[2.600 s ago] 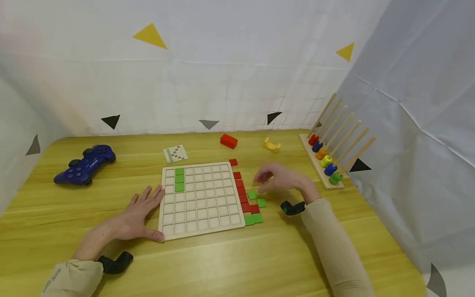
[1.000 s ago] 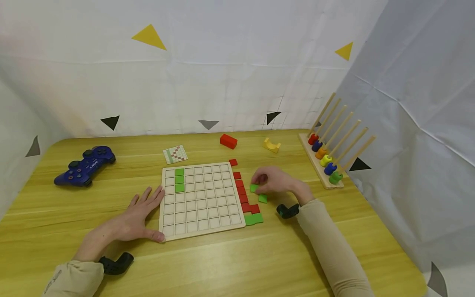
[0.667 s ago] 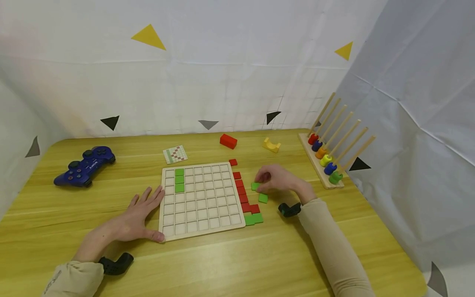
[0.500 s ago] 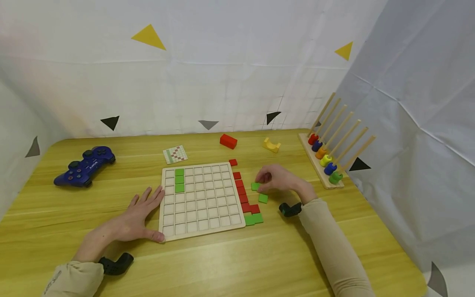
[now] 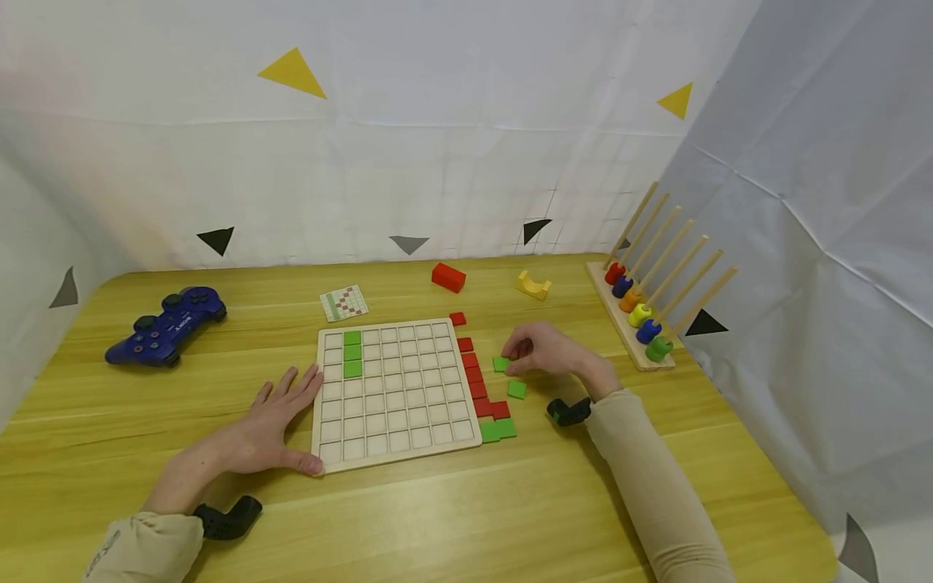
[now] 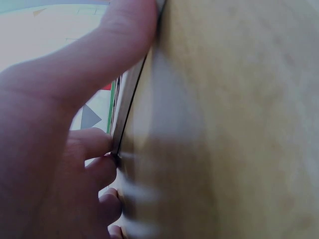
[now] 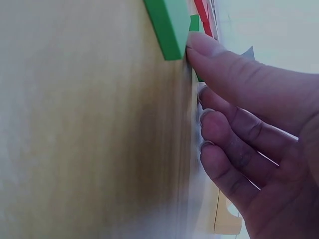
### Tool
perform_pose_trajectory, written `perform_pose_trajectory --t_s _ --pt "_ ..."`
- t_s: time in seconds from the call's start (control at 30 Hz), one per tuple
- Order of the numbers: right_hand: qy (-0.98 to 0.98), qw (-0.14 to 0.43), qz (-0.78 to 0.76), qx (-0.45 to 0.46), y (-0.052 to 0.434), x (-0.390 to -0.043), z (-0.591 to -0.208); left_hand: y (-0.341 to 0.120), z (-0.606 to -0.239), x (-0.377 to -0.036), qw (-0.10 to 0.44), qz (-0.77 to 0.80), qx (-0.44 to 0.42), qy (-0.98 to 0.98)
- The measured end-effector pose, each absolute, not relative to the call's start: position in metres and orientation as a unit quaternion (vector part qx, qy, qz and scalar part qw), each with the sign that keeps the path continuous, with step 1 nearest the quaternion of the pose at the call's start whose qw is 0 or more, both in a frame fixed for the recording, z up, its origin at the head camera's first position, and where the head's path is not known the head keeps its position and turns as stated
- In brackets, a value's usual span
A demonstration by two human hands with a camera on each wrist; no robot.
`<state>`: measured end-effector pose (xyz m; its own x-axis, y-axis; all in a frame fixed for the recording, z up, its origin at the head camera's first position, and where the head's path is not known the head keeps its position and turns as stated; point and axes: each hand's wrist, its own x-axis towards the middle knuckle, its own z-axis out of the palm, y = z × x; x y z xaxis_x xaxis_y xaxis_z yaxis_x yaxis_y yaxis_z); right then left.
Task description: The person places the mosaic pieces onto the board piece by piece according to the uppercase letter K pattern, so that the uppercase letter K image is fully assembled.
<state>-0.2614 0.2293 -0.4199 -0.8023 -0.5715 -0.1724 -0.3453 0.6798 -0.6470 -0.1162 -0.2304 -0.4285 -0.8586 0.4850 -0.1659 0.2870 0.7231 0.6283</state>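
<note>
A green tile lies flat on the table, right of the grid board, beside the red tiles. It is pinched by the right hand, fingers curled at its edges. Being square, it has no long axis; its face points up. The pinch is best kept on opposite edges and the lift level. The left hand is spread flat, bracing the board's near-left edge.

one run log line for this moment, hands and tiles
left hand: flat on table, touching grid board edge | right hand: fingers pinching green tile beside red tiles | board: three green tiles placed
</note>
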Motion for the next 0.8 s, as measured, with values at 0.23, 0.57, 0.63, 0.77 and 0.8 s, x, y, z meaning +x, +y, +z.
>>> perform_pose_trajectory --t_s 0.23,0.57,0.63,0.77,0.8 --pt "0.896 0.186 -0.316 -0.251 0.228 -0.263 -0.418 -0.231 -0.428 -0.117 0.158 0.301 0.215 0.916" --pt "0.897 0.165 -0.302 -0.276 0.226 -0.26 -0.413 -0.23 -0.427 -0.117 0.157 0.303 0.218 0.914" --pt "0.896 0.152 -0.3 -0.289 0.224 -0.257 -0.408 -0.23 -0.427 -0.117 0.158 0.303 0.217 0.914" --pt "0.894 0.126 -0.289 -0.318 0.214 -0.252 -0.398 -0.23 -0.427 -0.116 0.163 0.303 0.212 0.915" --pt "0.895 0.12 -0.283 -0.323 0.21 -0.25 -0.395 -0.23 -0.426 -0.116 0.163 0.303 0.211 0.915"
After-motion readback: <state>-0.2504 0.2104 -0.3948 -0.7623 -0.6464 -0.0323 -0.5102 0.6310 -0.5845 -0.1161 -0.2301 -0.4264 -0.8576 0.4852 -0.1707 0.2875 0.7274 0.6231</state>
